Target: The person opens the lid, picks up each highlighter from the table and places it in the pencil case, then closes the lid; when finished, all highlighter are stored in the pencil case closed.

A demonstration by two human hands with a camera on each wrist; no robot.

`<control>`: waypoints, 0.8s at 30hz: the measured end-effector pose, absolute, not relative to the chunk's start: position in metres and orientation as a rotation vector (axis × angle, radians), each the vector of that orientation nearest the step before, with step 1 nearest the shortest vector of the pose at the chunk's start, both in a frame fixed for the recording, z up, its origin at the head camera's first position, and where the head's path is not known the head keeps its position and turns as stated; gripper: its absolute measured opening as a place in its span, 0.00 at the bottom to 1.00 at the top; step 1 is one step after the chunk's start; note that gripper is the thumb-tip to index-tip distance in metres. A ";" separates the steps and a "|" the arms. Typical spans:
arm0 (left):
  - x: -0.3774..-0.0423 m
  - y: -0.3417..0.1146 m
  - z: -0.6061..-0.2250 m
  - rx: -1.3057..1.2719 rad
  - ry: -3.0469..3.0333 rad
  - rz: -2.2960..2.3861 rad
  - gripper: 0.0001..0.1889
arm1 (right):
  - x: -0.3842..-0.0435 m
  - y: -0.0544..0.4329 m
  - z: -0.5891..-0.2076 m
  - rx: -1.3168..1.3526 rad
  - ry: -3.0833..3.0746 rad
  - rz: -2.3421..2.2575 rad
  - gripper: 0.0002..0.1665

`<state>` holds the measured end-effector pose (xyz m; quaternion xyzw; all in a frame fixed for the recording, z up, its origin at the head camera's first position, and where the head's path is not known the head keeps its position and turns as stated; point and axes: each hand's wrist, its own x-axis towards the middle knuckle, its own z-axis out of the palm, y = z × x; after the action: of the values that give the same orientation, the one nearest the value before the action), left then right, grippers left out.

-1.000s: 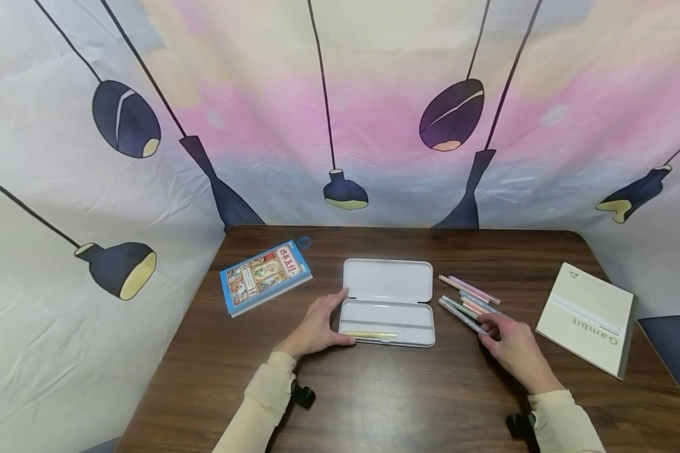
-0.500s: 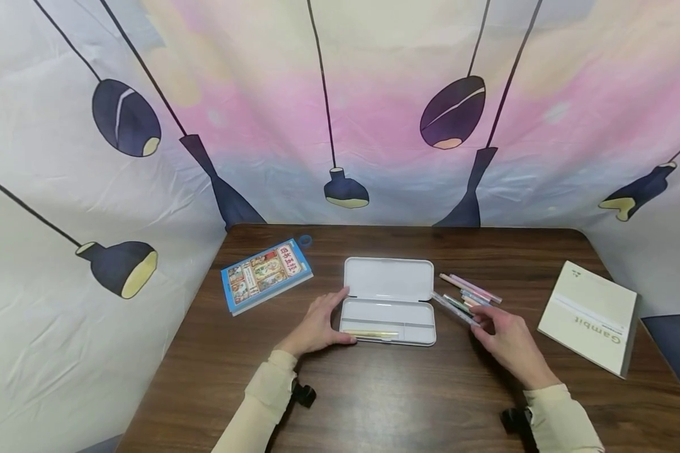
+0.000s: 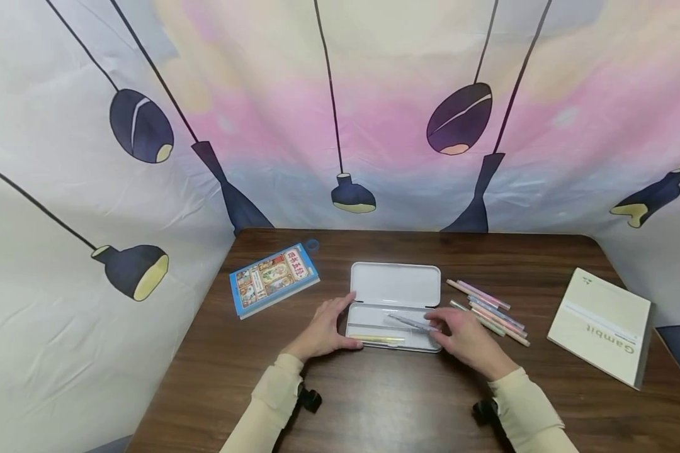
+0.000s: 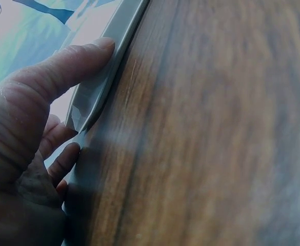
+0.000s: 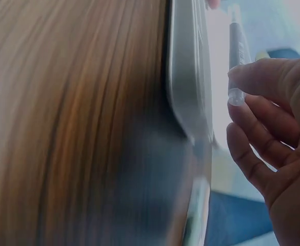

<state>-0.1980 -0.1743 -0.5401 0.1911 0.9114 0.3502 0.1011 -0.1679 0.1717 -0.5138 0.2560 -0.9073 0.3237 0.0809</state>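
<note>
A white pencil case (image 3: 395, 284) lies with its lid folded back on the table, a yellow pen (image 3: 376, 339) in its front compartment. My left hand (image 3: 321, 328) holds the case at its left end, thumb along the front wall and index finger near the hinge; the left wrist view shows that thumb (image 4: 83, 61) against the wall. Between thumb and fingertips my right hand (image 3: 467, 335) pinches a grey pen (image 3: 409, 322) with a clear end, over the right part of the case. In the right wrist view the pen (image 5: 235, 46) is above the case's rim.
Several pastel pens (image 3: 498, 314) lie in a loose pile right of the case. A white notebook (image 3: 600, 327) is at the far right. A blue picture-covered book (image 3: 274, 277) and a small blue ring (image 3: 312, 245) lie at the back left.
My right hand has drawn the grey pen out of the pile and carried it left over the case. The remaining pens have shifted slightly. My left hand stays at the case.
</note>
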 end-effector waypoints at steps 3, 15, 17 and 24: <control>-0.198 -0.174 -0.541 0.561 2.695 1.045 0.60 | -0.173 0.156 -0.515 0.838 -2.714 0.970 0.14; -0.197 -0.170 -0.542 0.551 2.694 1.041 0.60 | -0.185 0.122 -0.521 1.020 -2.730 0.857 0.13; -0.197 -0.171 -0.540 0.538 2.692 1.034 0.60 | -0.185 0.120 -0.522 1.027 -2.722 0.840 0.13; -0.196 -0.173 -0.537 0.525 2.692 1.037 0.60 | -0.184 0.116 -0.521 1.033 -2.700 0.813 0.14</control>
<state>-0.1960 -0.1732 -0.5366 0.1781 0.9131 0.3517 0.1043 -0.1843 0.1157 -0.5214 0.3431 -0.8969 0.2701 0.0695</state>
